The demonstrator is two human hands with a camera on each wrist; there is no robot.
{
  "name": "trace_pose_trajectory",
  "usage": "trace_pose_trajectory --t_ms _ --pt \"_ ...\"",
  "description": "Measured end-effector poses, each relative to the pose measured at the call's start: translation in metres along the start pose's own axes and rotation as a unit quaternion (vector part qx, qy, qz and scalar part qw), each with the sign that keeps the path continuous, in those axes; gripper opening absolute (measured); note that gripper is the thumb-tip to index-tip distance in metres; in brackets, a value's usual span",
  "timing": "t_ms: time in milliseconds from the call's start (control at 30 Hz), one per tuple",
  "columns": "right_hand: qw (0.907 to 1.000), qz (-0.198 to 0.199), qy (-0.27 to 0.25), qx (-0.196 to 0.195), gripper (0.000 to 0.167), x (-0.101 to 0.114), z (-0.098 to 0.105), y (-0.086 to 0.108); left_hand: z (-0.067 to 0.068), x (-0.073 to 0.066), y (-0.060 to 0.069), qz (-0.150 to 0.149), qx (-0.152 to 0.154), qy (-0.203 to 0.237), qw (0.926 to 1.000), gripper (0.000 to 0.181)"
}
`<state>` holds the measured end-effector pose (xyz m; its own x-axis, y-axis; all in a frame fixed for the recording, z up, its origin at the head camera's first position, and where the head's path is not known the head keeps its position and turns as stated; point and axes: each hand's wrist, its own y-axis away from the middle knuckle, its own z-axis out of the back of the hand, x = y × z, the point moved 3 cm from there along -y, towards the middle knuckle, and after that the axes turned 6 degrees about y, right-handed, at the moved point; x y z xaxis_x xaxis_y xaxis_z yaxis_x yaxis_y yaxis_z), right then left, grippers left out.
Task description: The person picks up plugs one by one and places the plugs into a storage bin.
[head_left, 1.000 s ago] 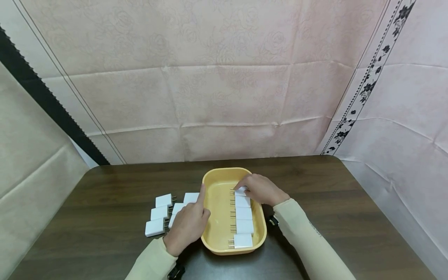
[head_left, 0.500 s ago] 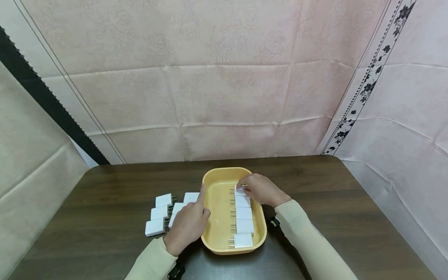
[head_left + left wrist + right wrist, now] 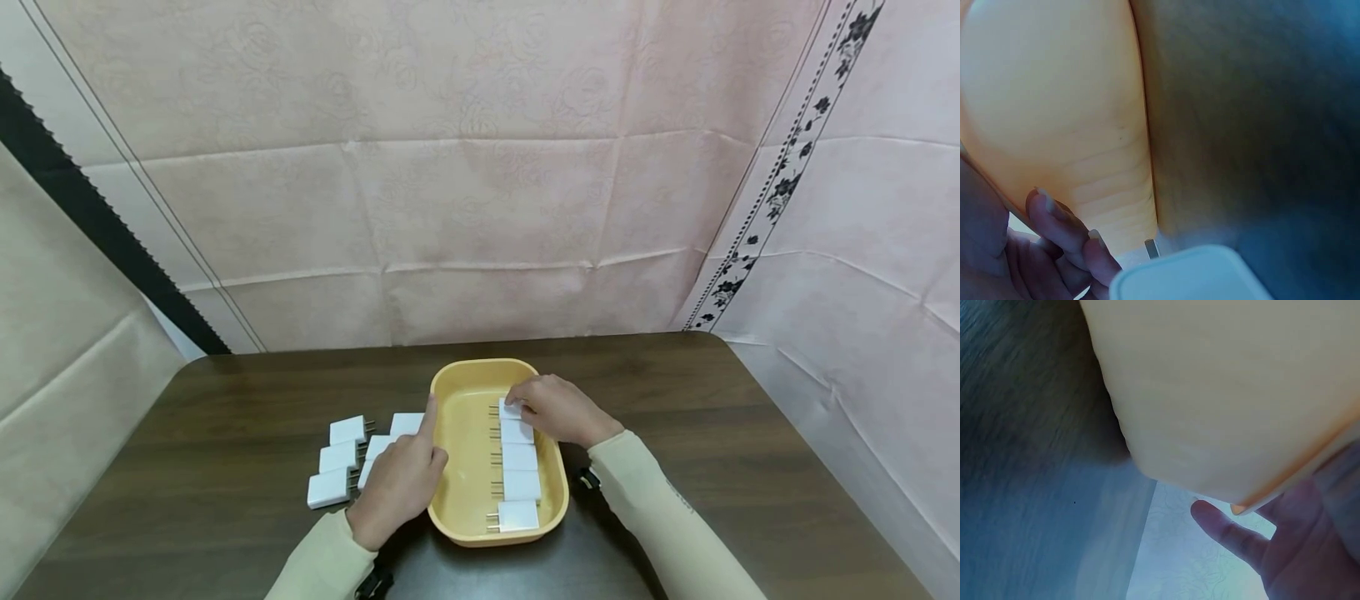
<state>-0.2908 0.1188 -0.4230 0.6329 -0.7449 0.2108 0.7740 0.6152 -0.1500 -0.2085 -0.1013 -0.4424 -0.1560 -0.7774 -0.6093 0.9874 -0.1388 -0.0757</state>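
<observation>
A yellow tray (image 3: 471, 367) stands on the table with a column of several white plug-in chargers (image 3: 521, 486) along its right side, prongs toward the left. My right hand (image 3: 564, 410) reaches over the far right rim and pinches the farthest charger (image 3: 510, 410), which the fingers partly cover. My left hand (image 3: 401, 483) holds the tray's left rim, its index finger lying straight along it and its thumb over the inner side. In the left wrist view its other fingers (image 3: 1063, 231) curl beside the tray's outer wall.
Left of the tray, several more white chargers (image 3: 339, 456) lie in two columns on the dark wooden table (image 3: 240, 433); the left hand hides part of the nearer column. Pale patterned cloth (image 3: 480, 208) hangs behind the table and at both sides.
My right fingertips have shifted very slightly to the right on the farthest charger. The left hand stays at the tray rim. The head view has turned a little.
</observation>
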Motion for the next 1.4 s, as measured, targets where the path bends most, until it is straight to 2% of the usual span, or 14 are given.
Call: trace_pose_trajectory --t_ms 500,667,867,1033,1200,1400 --pt "0.9999 0.01 -0.002 0.005 0.02 0.005 0.001 0.011 0.001 0.001 0.002 0.0 0.002 0.002 1.0 0.073" --pt "0.9992 0.021 0.023 -0.026 0.02 0.007 0.006 0.017 0.001 0.001 0.002 -0.003 0.002 0.001 1.0 0.073" --pt "0.9962 0.023 0.046 -0.07 0.037 0.011 0.014 0.026 0.001 0.001 0.002 -0.002 0.003 0.006 1.0 0.073" --pt "0.995 -0.032 0.057 -0.076 0.052 0.014 0.02 0.031 0.001 0.001 0.002 -0.004 0.002 0.009 0.9999 0.073" --pt "0.9917 -0.102 0.059 -0.052 0.064 0.015 0.022 0.034 0.0 0.001 0.001 -0.002 0.007 0.014 0.9999 0.073" --pt "0.9888 -0.126 0.072 -0.037 0.07 0.018 0.018 0.04 0.0 -0.001 0.0 -0.006 0.006 0.015 0.9998 0.073"
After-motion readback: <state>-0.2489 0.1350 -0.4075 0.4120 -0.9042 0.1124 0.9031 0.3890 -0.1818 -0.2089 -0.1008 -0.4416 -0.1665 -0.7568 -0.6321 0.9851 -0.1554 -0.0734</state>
